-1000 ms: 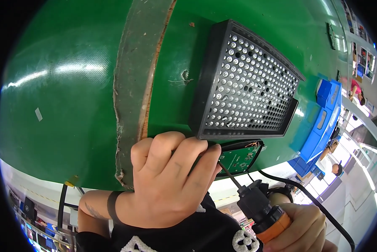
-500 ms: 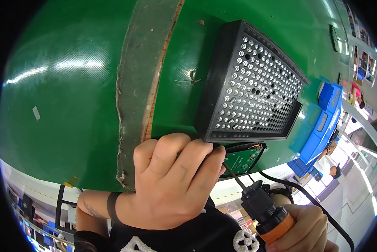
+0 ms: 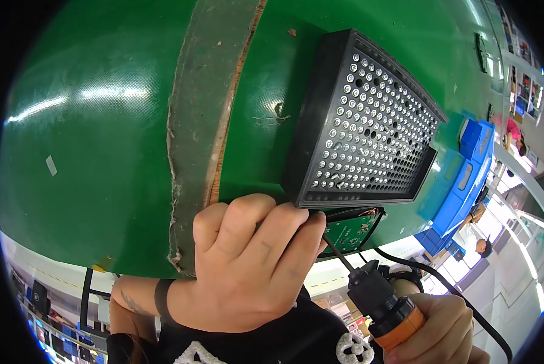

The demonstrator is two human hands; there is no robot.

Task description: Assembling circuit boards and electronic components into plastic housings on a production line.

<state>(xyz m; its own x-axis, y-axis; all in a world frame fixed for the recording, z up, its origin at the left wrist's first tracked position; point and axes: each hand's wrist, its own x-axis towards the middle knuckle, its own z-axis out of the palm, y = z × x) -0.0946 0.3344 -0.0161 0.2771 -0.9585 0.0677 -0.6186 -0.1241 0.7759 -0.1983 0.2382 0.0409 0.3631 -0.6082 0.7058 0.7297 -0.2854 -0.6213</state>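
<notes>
My right hand (image 3: 436, 330) grips an orange and black power screwdriver (image 3: 378, 297) whose long bit slants up-left toward my left hand. My left hand (image 3: 248, 261) is closed, fingers curled and pressed together beside the bit's end. Its fingertips are hidden, so whatever they hold cannot be seen. Just right of those fingers lies a green circuit board (image 3: 348, 235) in a dark frame, partly covered by the hand. A black screw tray (image 3: 302, 139) stands beyond, its rows of holes mostly filled with shiny screws (image 3: 363, 115); its near corner is at my left knuckles.
The bench has a green mat (image 3: 102, 151), crossed by a worn greyish strip (image 3: 202, 103) with a frayed edge. Blue bins (image 3: 466, 182) line the right side. A black cable (image 3: 442, 282) curves past my right hand. Other people are farther off at right.
Almost nothing differs. My left hand and the screw tray sit very slightly shifted in the picture; the screwdriver holds its place.
</notes>
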